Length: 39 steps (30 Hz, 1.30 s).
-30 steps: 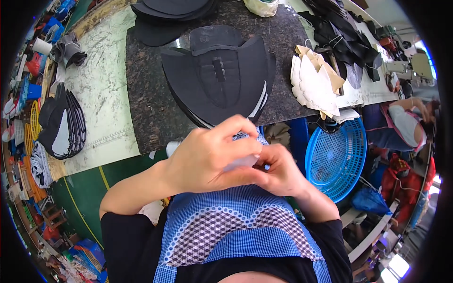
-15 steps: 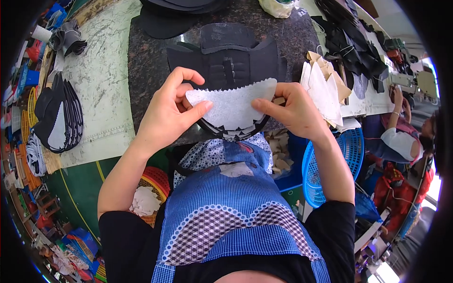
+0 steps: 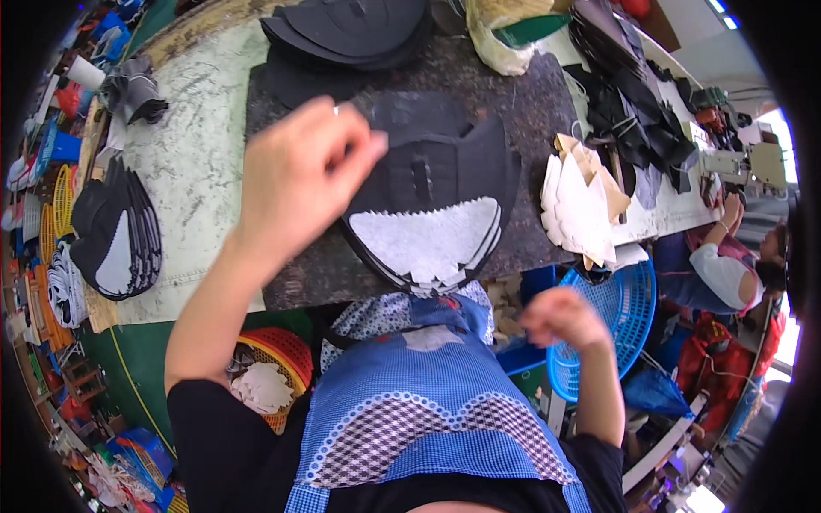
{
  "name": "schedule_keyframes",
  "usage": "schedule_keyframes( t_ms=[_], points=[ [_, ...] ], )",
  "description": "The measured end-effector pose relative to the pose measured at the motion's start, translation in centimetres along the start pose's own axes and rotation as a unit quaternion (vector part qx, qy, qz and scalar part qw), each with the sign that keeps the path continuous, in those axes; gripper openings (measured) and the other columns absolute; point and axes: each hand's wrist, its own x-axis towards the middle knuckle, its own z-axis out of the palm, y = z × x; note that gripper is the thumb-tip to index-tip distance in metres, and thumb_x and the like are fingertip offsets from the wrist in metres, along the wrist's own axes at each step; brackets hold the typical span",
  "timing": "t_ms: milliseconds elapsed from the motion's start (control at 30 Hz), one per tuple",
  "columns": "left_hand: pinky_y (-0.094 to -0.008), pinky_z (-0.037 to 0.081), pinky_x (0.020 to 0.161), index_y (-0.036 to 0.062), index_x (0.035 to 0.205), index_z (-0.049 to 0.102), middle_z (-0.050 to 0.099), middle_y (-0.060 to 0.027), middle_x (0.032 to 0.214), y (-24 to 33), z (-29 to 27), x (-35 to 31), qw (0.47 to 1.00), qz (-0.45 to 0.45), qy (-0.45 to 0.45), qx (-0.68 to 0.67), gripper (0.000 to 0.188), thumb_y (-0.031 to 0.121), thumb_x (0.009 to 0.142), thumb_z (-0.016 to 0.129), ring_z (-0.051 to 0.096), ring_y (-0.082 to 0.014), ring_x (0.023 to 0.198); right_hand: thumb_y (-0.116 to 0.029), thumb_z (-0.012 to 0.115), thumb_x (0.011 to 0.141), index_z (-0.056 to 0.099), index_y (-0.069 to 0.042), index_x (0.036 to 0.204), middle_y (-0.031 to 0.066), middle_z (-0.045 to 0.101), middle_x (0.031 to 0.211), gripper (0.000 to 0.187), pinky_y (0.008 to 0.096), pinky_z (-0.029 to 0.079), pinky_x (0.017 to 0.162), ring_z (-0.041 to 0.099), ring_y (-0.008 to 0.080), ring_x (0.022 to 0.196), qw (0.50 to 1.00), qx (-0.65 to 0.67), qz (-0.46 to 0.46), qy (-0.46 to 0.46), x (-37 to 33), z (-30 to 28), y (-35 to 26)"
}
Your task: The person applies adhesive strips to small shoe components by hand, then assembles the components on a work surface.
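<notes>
A white fuzzy backing piece (image 3: 428, 239), with a zigzag upper edge and notched lower edge, lies on a stack of black curved shoe-upper pieces (image 3: 445, 171) on a dark speckled stone slab (image 3: 522, 227). Above the left side of that stack hovers my left hand (image 3: 299, 171), fingers curled and smeared by motion. Whether it holds anything does not show. My right hand (image 3: 564, 318) is down off the slab's front edge, beside a blue basket; its fingers look bent, but blur hides their grip.
Black rounded pieces (image 3: 351, 34) are piled at the slab's back. Cream pieces (image 3: 573, 201) lie at its right edge, near the blue basket (image 3: 640, 321). Black-and-white pieces (image 3: 120, 231) stand left. A red-and-orange basket (image 3: 295, 363) sits below; a co-worker (image 3: 727, 265) is at right.
Both hands have let go of the white backing piece, which now rests flat on the black stack. My left hand has risen; my right hand has dropped toward the blue basket.
</notes>
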Motion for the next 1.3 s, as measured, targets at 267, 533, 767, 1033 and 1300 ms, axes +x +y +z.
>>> schedule_keyframes(
  t_ms=[267, 533, 767, 1033, 1300],
  points=[
    [-0.0371, 0.052, 0.094, 0.0099, 0.119, 0.071, 0.072, -0.0088, 0.119, -11.2, 5.7, 12.2, 0.992, 0.079, -0.07, 0.063, 0.043, 0.038, 0.087, 0.076, 0.069, -0.0271, 0.109, -0.021, 0.067, 0.097, 0.061, -0.003, 0.073, 0.0007, 0.058, 0.058, 0.031, 0.0252, 0.039, 0.047, 0.054, 0.007, 0.052, 0.958, -0.114, -0.11, 0.24, -1.8, 1.8, 5.2],
    [-0.0232, 0.049, 0.078, 0.0025, 0.121, 0.07, 0.074, -0.006, 0.106, -5.8, 1.0, 11.2, 0.966, 0.108, 0.229, -0.052, 0.023, 0.013, 0.103, 0.058, 0.062, -0.0087, 0.087, -0.01, 0.07, 0.092, 0.068, -0.002, 0.094, -0.0007, 0.058, 0.056, 0.009, 0.0226, 0.043, 0.053, 0.056, 0.0051, 0.055, 0.882, -0.135, -0.244, 0.381, -3.1, -1.2, -1.6],
    [-0.0372, 0.059, 0.087, 0.0024, 0.112, 0.072, 0.074, -0.0101, 0.112, 6.4, 2.7, -5.5, 0.952, 0.253, -0.175, 0.007, 0.029, 0.011, 0.084, 0.072, 0.073, -0.0277, 0.101, -0.037, 0.085, 0.074, 0.06, -0.003, 0.101, 0.0135, 0.061, 0.101, 0.05, 0.0441, 0.05, 0.084, 0.06, 0.032, 0.102, 0.762, -0.364, -0.221, 0.488, 3.0, -5.3, -3.0],
    [-0.04, 0.055, 0.093, 0.0038, 0.111, 0.072, 0.071, -0.0102, 0.115, 10.5, 4.7, -2.2, 0.943, 0.251, -0.188, -0.113, 0.037, 0.022, 0.08, 0.079, 0.07, -0.0298, 0.103, -0.035, 0.085, 0.073, 0.058, -0.003, 0.097, 0.0152, 0.061, 0.101, 0.049, 0.0437, 0.05, 0.082, 0.061, 0.0337, 0.1, 0.741, -0.416, -0.23, 0.474, 2.8, -5.1, -4.0],
    [-0.0432, 0.041, 0.11, -0.0089, 0.127, 0.054, 0.053, -0.0203, 0.123, 13.5, 15.0, -0.1, 0.892, 0.354, -0.281, 0.009, 0.079, 0.039, 0.072, 0.084, 0.052, -0.0353, 0.122, -0.03, 0.084, 0.073, 0.059, -0.004, 0.095, 0.0125, 0.062, 0.093, 0.043, 0.0434, 0.05, 0.078, 0.063, 0.0327, 0.09, 0.633, -0.463, -0.301, 0.543, 3.2, -3.8, -3.5]
  ],
)
